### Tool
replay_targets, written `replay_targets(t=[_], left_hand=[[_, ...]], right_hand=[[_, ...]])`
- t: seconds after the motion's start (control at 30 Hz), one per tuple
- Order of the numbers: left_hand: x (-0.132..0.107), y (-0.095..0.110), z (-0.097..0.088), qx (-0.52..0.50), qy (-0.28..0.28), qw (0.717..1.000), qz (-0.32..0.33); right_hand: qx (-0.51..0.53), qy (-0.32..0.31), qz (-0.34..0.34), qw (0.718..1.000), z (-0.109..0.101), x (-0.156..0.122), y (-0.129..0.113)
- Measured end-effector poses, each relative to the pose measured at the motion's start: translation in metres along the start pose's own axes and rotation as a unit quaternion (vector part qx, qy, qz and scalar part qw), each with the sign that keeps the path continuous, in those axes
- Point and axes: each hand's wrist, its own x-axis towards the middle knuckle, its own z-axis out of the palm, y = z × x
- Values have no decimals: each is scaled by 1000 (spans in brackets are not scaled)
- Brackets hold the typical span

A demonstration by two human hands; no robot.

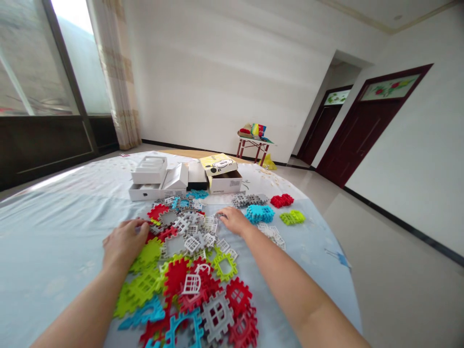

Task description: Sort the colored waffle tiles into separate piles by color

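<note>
Coloured interlocking plastic building pieces lie in a loose pile between my hands, among them a red tile [176, 275], a lime-green frame [224, 266] and a grey window tile [217, 316]. At the left edge of the pile rests my left hand [125, 240], fingers loosely bent and apart, beside red pieces, with nothing seen in it. My right hand [235, 221] is at the far right edge of the pile, its fingertips closed on a small grey building piece [219, 215], partly covered by the fingers. White window inserts [192, 284] lie scattered on the pile.
Sorted stacks lie right of my right hand: grey tiles [250, 199], blue tiles [260, 213], red tiles [282, 200], green tiles [292, 217] and white inserts [272, 235]. Behind the pile stand white boxes [150, 170] and a yellow-lidded box [224, 183]. A patterned cloth [65, 232] covers the round table.
</note>
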Motion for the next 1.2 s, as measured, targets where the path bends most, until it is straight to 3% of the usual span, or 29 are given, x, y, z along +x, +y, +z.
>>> replay_targets(t=[0.13, 0.3, 0.5, 0.83, 1.2], left_hand=[[-2, 2, -2, 1, 3, 1000, 4], [-4, 4, -4, -3, 7, 1000, 1], [-3, 2, -3, -5, 7, 1000, 9], [-5, 1, -2, -5, 16, 1000, 10], [-5, 0, -1, -15, 28, 999, 14]], right_hand=[[-20, 44, 39, 998, -15, 5, 2], [-28, -4, 78, 997, -25, 14, 5], [-66, 44, 86, 993, -17, 8, 2], [-91, 15, 118, 989, 4, 9, 4], [-117, 119, 128, 978, -9, 27, 2]])
